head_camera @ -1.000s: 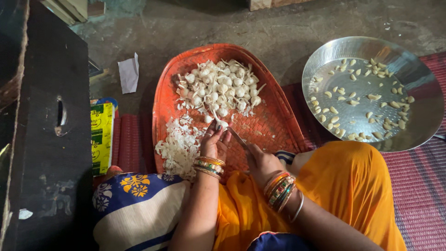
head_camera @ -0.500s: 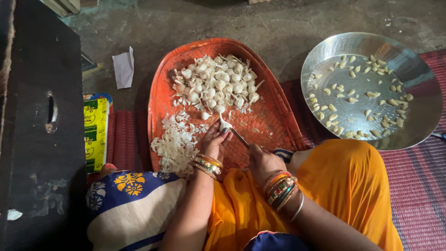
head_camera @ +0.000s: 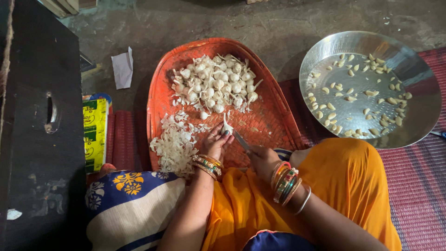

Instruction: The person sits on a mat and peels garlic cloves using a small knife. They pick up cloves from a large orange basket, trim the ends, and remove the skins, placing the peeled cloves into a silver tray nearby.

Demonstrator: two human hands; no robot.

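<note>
Left hand [head_camera: 216, 143]: fingers curled, pinching a garlic clove [head_camera: 227, 127] at the fingertips, held just above the orange tray [head_camera: 274, 118]. Bangles on the wrist.

Right hand [head_camera: 263, 160]: closed around the handle of a knife [head_camera: 241, 141]; the blade points up and left toward the clove, its tip close to the left fingertips. Cannot tell whether the blade touches the clove. Bangles [head_camera: 285, 181] on this wrist too.

Tray: woven, orange, on the floor in front of the person's knees. Upper half holds a heap of unpeeled cloves [head_camera: 218, 86]. Lower left holds a pile of white skins [head_camera: 175, 145], just beside the left hand. A few loose skins lie between the two piles.

Steel plate [head_camera: 413, 79]: to the right of the tray, apart from it, resting partly on a red mat [head_camera: 418, 186]. Peeled cloves [head_camera: 357, 95] lie scattered over it.

Surroundings: dark box [head_camera: 42, 125] at far left, a yellow packet [head_camera: 95, 135] beside it, a scrap of paper [head_camera: 122, 69] on the concrete floor left of the tray. Orange cloth [head_camera: 344, 186] covers the right knee; blue and white flowered cloth [head_camera: 130, 204] covers the left.
</note>
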